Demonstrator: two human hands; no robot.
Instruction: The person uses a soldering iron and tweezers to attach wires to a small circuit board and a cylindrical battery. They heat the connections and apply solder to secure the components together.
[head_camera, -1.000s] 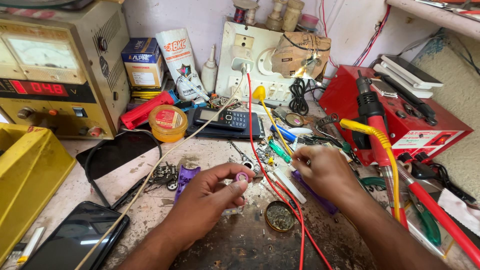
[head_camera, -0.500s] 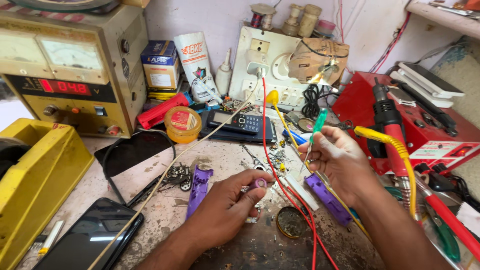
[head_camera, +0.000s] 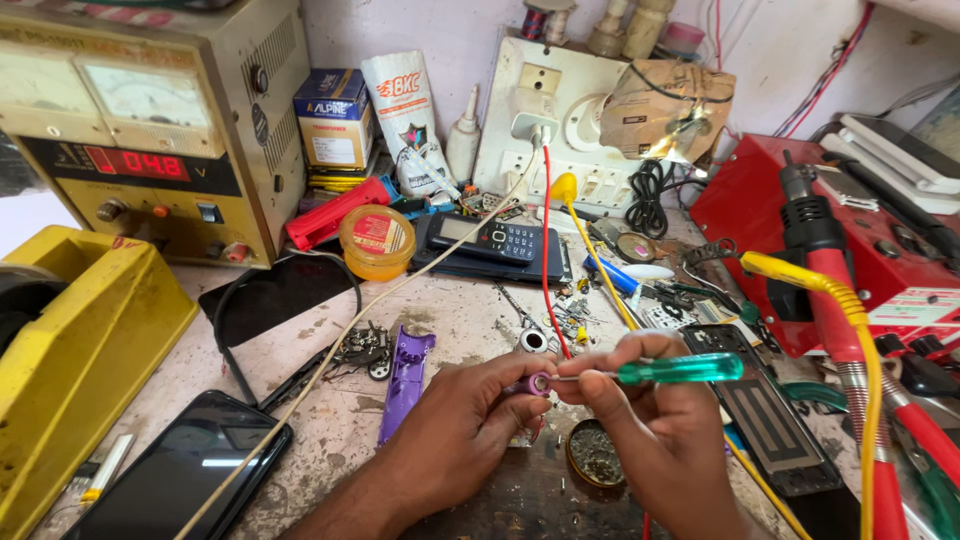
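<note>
My left hand (head_camera: 455, 425) pinches a small purple part (head_camera: 531, 384) just above the workbench. My right hand (head_camera: 650, 440) holds a screwdriver with a clear green handle (head_camera: 680, 370), lying level, its metal tip set against the end of the purple part. Both hands meet at the lower middle of the view. A long purple plastic piece (head_camera: 403, 378) lies on the bench to the left of my left hand. A red wire (head_camera: 546, 260) runs down from the wall socket board past the hands.
A yellow power supply with a red display (head_camera: 150, 130) stands back left. A dark phone (head_camera: 180, 475) lies front left, a keypad phone (head_camera: 495, 243) behind. A small round tin (head_camera: 596, 455) sits under my right hand. A red station (head_camera: 850, 250) with a yellow-cabled tool fills the right.
My right hand lifted the green screwdriver from upright and swung it level, bringing its tip to the purple part held by my left hand. The view came closer.
</note>
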